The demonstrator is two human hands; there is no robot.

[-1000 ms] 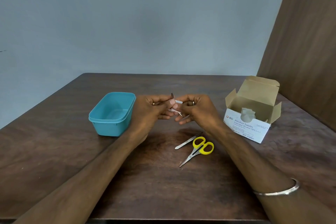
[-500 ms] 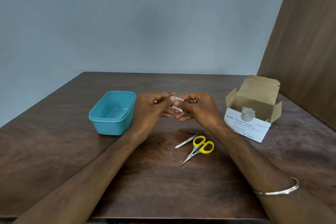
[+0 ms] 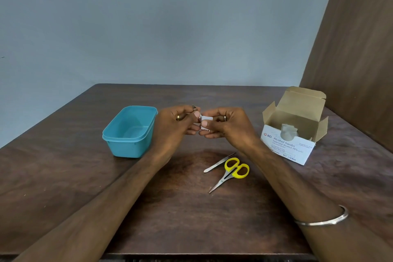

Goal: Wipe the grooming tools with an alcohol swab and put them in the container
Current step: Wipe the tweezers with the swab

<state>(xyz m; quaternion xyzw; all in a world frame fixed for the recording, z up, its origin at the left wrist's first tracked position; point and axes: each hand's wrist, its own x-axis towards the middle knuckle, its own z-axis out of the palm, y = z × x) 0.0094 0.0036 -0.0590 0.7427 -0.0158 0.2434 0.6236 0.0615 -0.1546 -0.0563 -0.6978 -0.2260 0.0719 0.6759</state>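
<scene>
Swab point(image 3: 205, 123) pinched in R hand point(image 3: 231, 127), L hand point(image 3: 176, 127) grips tool point(image 3: 194, 108).

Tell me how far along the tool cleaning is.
Nothing finished: the blue container looks empty. In hand: the left hand holds a small metal tool while the right hand rubs it with a white swab. Left: the scissors and tweezers lie on the table.
</scene>
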